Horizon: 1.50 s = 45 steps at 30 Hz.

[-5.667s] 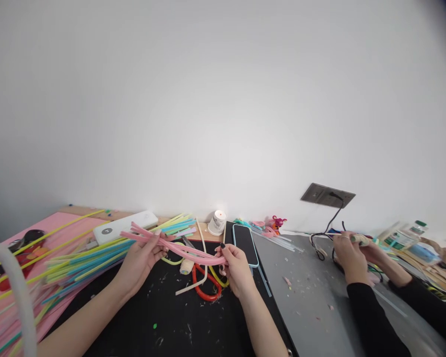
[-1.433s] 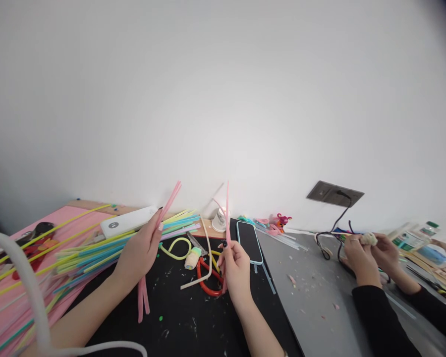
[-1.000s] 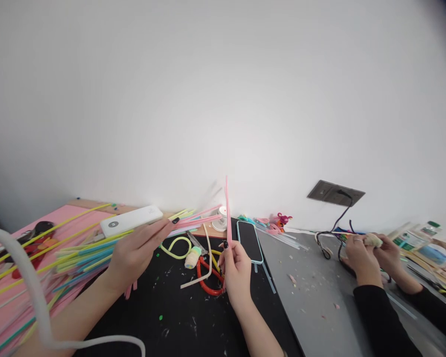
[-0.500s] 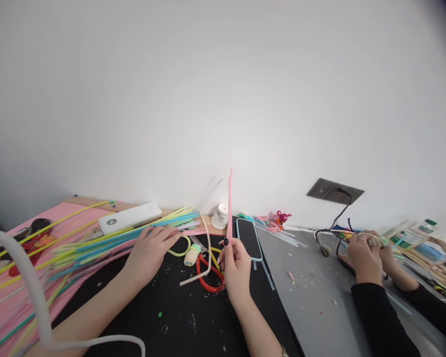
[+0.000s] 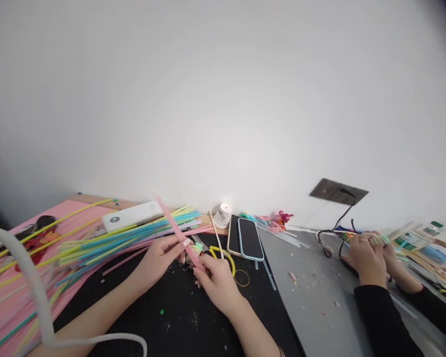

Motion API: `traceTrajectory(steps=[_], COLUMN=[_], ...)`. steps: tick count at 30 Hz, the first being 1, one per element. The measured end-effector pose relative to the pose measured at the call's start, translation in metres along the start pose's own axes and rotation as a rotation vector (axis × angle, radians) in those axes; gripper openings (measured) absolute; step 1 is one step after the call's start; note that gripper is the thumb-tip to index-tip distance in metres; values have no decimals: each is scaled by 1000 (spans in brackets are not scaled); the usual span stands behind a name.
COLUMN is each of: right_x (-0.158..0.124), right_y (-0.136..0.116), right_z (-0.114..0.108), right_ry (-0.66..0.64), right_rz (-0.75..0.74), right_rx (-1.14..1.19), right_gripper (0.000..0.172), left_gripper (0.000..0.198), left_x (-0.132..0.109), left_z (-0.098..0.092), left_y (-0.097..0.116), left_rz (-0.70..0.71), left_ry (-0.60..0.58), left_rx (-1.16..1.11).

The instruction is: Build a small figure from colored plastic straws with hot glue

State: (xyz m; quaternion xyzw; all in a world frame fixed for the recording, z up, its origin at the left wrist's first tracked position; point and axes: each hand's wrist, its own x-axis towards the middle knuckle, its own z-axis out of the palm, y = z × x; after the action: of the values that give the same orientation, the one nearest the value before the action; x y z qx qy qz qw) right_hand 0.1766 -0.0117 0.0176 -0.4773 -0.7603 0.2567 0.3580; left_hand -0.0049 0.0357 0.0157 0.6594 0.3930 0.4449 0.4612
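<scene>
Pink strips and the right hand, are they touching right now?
Touching: the head view shows the right hand with its thumb and fingers closed on the lower part of the pink strips.

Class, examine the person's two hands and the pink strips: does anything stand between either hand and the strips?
Nothing visible does: the left hand and right hand both grip the pink strips directly. The white cup stands farther back.

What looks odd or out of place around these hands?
Small scraps litter the black mat and grey tabletop, looking unswept. The white cup also seems upside down, narrow end up.
</scene>
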Motion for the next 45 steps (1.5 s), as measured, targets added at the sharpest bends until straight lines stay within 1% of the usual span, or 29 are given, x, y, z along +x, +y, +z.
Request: traceTrajectory(steps=[2,4,6,9,12,14,16,18,20,22,24,27,29,31,33,36,38,40,43,45], right_x=[0,0,0,1,2,4,5,6,6,5,4,3,3,3,5,8,9,11,13,14], right_y=[-2,-2,0,5,10,13,15,17,17,17,15,11,8,7,6,4,3,3,5,7], right_z=[0,-1,-2,-4,-9,-12,-15,-16,-17,-17,-17,-16,-14,-12,-11,-12,-14,-16,-19,-19], right_ry=[-5,25,70,170,285,315,305,298,331,380,389,310,259,247,280,334,362,415,519,538], right_rz=[-4,-6,11,71,154,220,274,261,166,43,-21,-38,-6,59,125,210,255,281,303,324], right_rx=[6,-9,-37,-85,-227,-342,-415,-456,-461,-388,-224,-16,49,123,235,411,518,631,851,997], right_gripper=[19,25,29,33,34,31,30,31,32,31,31,29,25,21,22,21,21,22,22,22], left_gripper=[36,35,35,32,29,26,23,22,23,23,22,16,14,13,12,8,7,8,10,14], left_x=[0,1,1,1,1,2,4,5,5,5,6,7,8,9,9,10,12,14,14,12], left_z=[2,3,3,1,-2,-4,-4,-3,-2,-1,-1,-4,-6,-7,-7,-10,-14,-18,-20,-18], left_y=[-1,-3,-3,-2,-2,-3,-5,-6,-5,-2,0,0,-2,-5,-6,-7,-7,-8,-8,-8], left_rz=[-32,-56,-66,-53,-46,-55,-71,-92,-132,-168,-194,-230,-239,-237,-232,-229,-236,-244,-228,-215], left_ry=[-7,-10,9,92,213,268,293,302,302,310,329,387,417,424,432,482,519,539,518,469], left_rx=[-105,-184,-212,-216,-292,-378,-456,-510,-564,-635,-713,-793,-807,-807,-801,-808,-828,-840,-779,-722])
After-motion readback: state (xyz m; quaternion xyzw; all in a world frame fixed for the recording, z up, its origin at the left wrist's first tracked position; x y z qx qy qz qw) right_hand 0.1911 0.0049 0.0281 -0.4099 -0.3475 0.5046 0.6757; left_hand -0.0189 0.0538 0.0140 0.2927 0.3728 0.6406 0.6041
